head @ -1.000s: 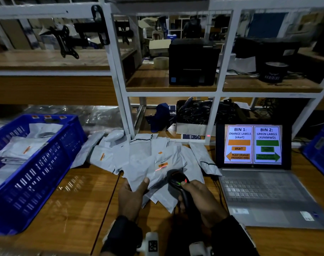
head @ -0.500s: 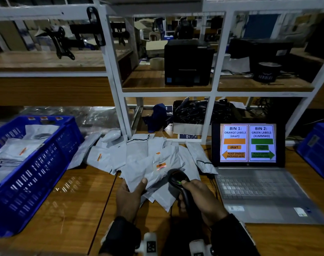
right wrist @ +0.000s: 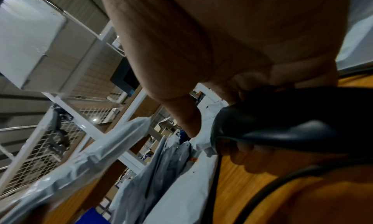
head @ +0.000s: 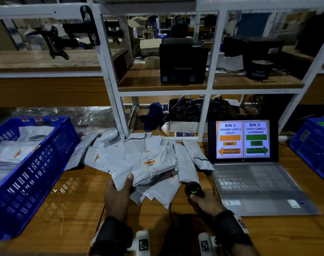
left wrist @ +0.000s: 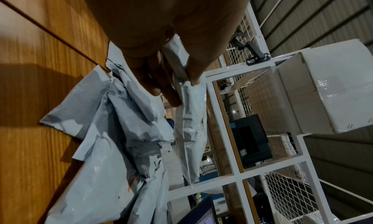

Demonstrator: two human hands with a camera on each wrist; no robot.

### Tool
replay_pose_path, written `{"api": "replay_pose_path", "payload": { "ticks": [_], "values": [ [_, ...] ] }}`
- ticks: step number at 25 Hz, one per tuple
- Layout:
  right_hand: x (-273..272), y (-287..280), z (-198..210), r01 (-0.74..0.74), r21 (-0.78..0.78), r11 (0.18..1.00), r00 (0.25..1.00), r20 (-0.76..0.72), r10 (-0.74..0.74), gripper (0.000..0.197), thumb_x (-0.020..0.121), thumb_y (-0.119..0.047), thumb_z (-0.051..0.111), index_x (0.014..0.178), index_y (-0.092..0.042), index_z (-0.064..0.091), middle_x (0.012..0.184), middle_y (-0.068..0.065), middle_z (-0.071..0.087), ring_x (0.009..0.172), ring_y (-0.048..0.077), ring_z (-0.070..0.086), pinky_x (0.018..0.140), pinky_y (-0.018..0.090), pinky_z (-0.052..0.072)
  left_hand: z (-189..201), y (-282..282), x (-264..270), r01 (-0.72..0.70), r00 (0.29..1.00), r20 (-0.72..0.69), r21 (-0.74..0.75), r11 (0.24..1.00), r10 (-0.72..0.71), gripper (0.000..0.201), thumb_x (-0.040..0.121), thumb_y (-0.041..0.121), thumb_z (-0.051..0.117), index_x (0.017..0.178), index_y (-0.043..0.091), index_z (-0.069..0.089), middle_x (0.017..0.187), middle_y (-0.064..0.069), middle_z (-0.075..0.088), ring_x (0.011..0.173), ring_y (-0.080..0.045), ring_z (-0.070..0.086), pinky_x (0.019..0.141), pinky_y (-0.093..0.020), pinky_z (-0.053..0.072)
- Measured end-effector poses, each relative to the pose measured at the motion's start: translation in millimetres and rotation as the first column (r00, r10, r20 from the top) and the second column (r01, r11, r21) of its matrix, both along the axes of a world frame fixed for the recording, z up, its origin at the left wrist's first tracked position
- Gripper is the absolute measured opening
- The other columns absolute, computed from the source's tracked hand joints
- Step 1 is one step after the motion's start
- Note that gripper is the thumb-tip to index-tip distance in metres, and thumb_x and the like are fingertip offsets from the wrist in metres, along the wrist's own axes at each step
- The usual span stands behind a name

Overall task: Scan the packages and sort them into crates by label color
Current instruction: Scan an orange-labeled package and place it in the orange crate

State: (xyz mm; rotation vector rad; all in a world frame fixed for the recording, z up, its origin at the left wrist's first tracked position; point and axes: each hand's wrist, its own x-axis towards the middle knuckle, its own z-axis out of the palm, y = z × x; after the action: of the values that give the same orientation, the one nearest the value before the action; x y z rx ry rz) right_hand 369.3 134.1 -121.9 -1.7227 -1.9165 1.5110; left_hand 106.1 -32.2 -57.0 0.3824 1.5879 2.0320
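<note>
One crate on the left: we see the blue crate [head: 30, 174] standing on the desk [head: 68, 206] at the far left, with grey packages already lying in it, one showing an orange label.
Pile: the loose grey mailers [head: 120, 154] lie spread across the middle of the desk, between the left crate and the laptop.
Left hand: our left hand [head: 118, 194] pinches the near corner of the held package [head: 150, 168]; in the left wrist view the thumb lies on top and the fingers [left wrist: 157, 85] curl under that corner.
Held package: it is lifted over the pile, its long axis running away from us and to the right, its orange label [head: 149, 162] facing up.
Key relation: the left crate lies to the left of the held package, on the same side as the hand that grips it, so we judge the left hand the nearer one for the drop. The laptop's screen points orange labels leftward.
Right hand: our right hand [head: 203, 202] is wrapped around the handle of the black scanner [head: 193, 189], with its head just right of the pile's near edge.
Scan: we cannot tell whether this label has been read.
Laptop: the laptop [head: 249, 182] sits right of the pile, showing bin one for orange and bin two for green.
Right crate: a second blue crate [head: 312, 146] stands at the far right edge.
</note>
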Motion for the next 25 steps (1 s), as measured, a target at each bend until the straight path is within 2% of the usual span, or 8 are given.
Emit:
{"api": "replay_pose_path", "payload": {
  "ticks": [4, 7, 9, 12, 15, 18, 21, 25],
  "values": [
    [-4, -16, 25, 0.028, 0.07, 0.997, 0.996, 0.088, -0.034, 0.036, 0.088, -0.053, 0.069, 0.106, -0.021, 0.065, 0.108, 0.006, 0.071, 0.099, 0.024, 0.066, 0.097, 0.044, 0.052, 17, -17, -18, -0.012, 0.997, -0.071, -0.007, 1.0, 0.012, 0.037, 0.094, 0.02, 0.078, 0.128, 0.009, 0.07, 0.117, -0.008, 0.078, 0.108, -0.031, 0.075, 0.085, -0.046, 0.062],
    [-17, -33, 62, 0.029, 0.352, 0.936, 0.969, 0.221, -0.114, 0.057, 0.09, -0.058, 0.067, 0.128, -0.017, 0.055, 0.128, 0.012, 0.059, 0.121, 0.033, 0.056, 0.1, 0.043, 0.048, 29, -36, -41, -0.017, 0.993, -0.116, -0.035, 0.999, 0.013, 0.034, 0.094, 0.025, 0.078, 0.125, 0.013, 0.072, 0.115, -0.005, 0.079, 0.109, -0.029, 0.075, 0.091, -0.049, 0.061],
    [-42, -52, 97, 0.014, 0.534, 0.845, 0.992, 0.102, -0.081, 0.072, 0.086, -0.063, 0.067, 0.142, -0.02, 0.051, 0.142, 0.008, 0.053, 0.133, 0.03, 0.048, 0.109, 0.045, 0.044, 39, -51, -62, -0.031, 0.988, -0.154, -0.063, 0.998, 0.021, 0.03, 0.094, 0.027, 0.079, 0.121, 0.015, 0.072, 0.112, -0.003, 0.08, 0.107, -0.026, 0.076, 0.091, -0.05, 0.062],
    [-113, -92, 144, -0.089, 0.634, 0.768, 0.98, -0.081, 0.181, 0.075, 0.086, -0.065, 0.068, 0.15, -0.033, 0.045, 0.147, -0.008, 0.047, 0.137, 0.015, 0.041, 0.111, 0.037, 0.04, 55, -81, -106, -0.027, 0.97, -0.242, -0.102, 0.994, 0.001, 0.025, 0.095, 0.026, 0.077, 0.118, 0.019, 0.071, 0.111, -0.002, 0.079, 0.103, -0.024, 0.076, 0.088, -0.051, 0.063],
    [-207, -140, 170, -0.284, 0.712, 0.642, 0.902, -0.029, 0.43, 0.085, 0.08, -0.076, 0.062, 0.154, -0.047, 0.034, 0.15, -0.018, 0.04, 0.14, 0.005, 0.033, 0.113, 0.029, 0.033, 69, -118, -169, -0.002, 0.955, -0.291, -0.176, 0.984, -0.05, 0.018, 0.096, 0.028, 0.076, 0.112, 0.021, 0.072, 0.107, -0.001, 0.08, 0.1, -0.023, 0.077, 0.089, -0.051, 0.062],
    [-304, -181, 176, -0.471, 0.724, 0.505, 0.824, 0.155, 0.545, 0.098, 0.072, -0.082, 0.062, 0.157, -0.05, 0.026, 0.16, -0.009, 0.033, 0.148, 0.013, 0.025, 0.121, 0.036, 0.026, 80, -167, -247, -0.017, 0.947, -0.316, -0.216, 0.976, -0.053, 0.019, 0.097, 0.028, 0.077, 0.109, 0.014, 0.075, 0.102, -0.003, 0.081, 0.098, -0.025, 0.078, 0.088, -0.049, 0.063],
    [-390, -216, 176, -0.59, 0.737, 0.329, 0.728, 0.31, 0.611, 0.097, 0.076, -0.087, 0.056, 0.159, -0.048, 0.025, 0.154, -0.005, 0.041, 0.143, 0.019, 0.035, 0.121, 0.044, 0.027, 96, -215, -319, -0.053, 0.966, -0.257, -0.157, 0.986, 0.011, 0.02, 0.098, 0.023, 0.075, 0.11, 0.007, 0.074, 0.102, -0.01, 0.081, 0.092, -0.026, 0.078, 0.077, -0.042, 0.064],
    [-499, -262, 200, -0.616, 0.734, 0.286, 0.686, 0.323, 0.652, 0.079, 0.087, -0.076, 0.054, 0.157, -0.048, 0.03, 0.133, -0.004, 0.053, 0.125, 0.019, 0.047, 0.106, 0.041, 0.039, 112, -269, -418, -0.129, 0.983, -0.145, -0.135, 0.983, 0.109, 0.015, 0.105, 0.013, 0.062, 0.113, 0.001, 0.066, 0.093, -0.015, 0.076, 0.061, -0.012, 0.072, 0.053, -0.024, 0.058]
  ]
}}
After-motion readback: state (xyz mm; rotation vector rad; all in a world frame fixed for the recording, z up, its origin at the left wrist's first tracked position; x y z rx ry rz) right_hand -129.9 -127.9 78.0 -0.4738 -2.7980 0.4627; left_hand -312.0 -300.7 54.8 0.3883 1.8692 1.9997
